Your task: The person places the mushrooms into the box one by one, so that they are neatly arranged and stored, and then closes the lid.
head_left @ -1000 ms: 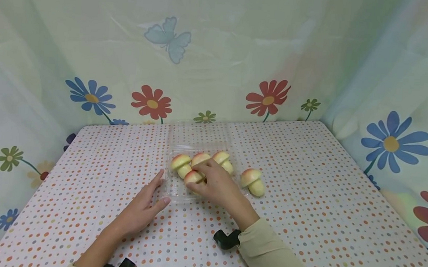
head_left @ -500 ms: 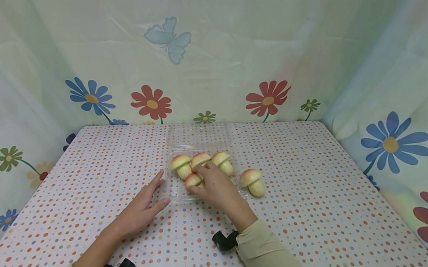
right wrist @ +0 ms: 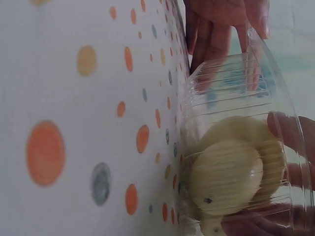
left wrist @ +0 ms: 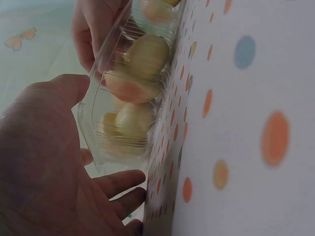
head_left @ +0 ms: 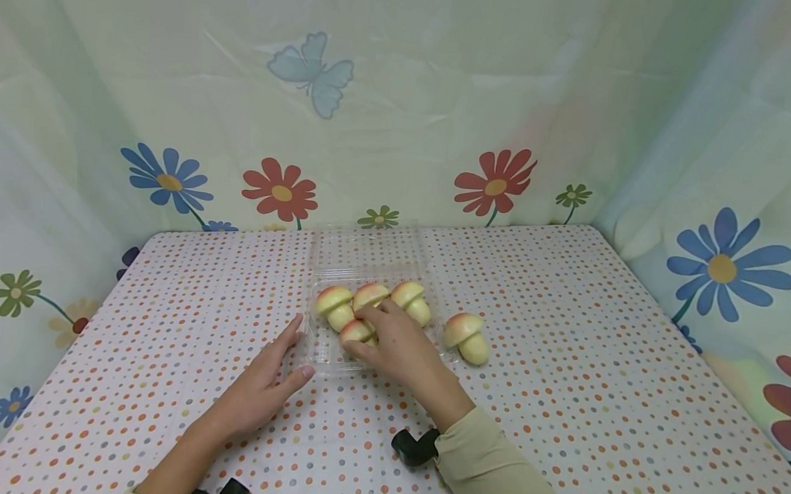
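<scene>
A clear plastic clamshell box [head_left: 326,351] stands on the dotted tabletop with its lid [head_left: 368,247] folded back. Three yellow toy mushrooms [head_left: 370,294] with reddish caps form its back row. In front of them, my right hand [head_left: 408,352] grips a similar toy mushroom [head_left: 356,331] inside the box, thumb and fingers around it. The right wrist view shows this mushroom [right wrist: 226,177] through the ribbed wall. My left hand [head_left: 260,389] has its fingers extended along the box's left front corner. In the left wrist view, the thumb [left wrist: 71,88] is right at the rim.
Another toy mushroom [head_left: 467,339] lies on the table just right of the box. Black wrist mounts [head_left: 415,446] show below both wrists. Flowered curtains [head_left: 404,91] surround the table [head_left: 563,375] at the back and sides.
My right hand has shifted slightly toward me and to the right, its fingers lower around the front mushroom. The left hand and the box have stayed in place.
</scene>
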{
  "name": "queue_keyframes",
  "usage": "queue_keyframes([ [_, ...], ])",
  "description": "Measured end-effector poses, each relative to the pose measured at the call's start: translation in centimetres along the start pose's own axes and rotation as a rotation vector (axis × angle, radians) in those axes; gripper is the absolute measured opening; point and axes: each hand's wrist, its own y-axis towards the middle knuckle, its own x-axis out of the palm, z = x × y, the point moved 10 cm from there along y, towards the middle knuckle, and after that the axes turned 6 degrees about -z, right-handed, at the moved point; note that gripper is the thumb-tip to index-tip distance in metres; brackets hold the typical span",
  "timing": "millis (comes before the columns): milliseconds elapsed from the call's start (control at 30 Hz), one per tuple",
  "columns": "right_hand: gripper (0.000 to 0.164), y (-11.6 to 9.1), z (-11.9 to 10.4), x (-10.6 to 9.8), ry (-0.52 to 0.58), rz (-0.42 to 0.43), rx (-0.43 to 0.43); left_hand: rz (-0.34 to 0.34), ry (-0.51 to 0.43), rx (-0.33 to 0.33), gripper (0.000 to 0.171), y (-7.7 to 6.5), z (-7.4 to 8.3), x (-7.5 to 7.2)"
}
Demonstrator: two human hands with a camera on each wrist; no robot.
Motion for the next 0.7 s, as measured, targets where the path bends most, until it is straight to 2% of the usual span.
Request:
queue_keyframes([
  [367,0.044,-0.3,0.5,-0.7,0.018,-0.023,0.064,0.0,-0.003,-0.005,0.08,0.0,0.0,0.0],
  [700,0.043,-0.6,0.0,-2.1,-0.014,0.032,0.03,-0.006,-0.003,-0.01,0.08,0.1,0.0,0.1],
])
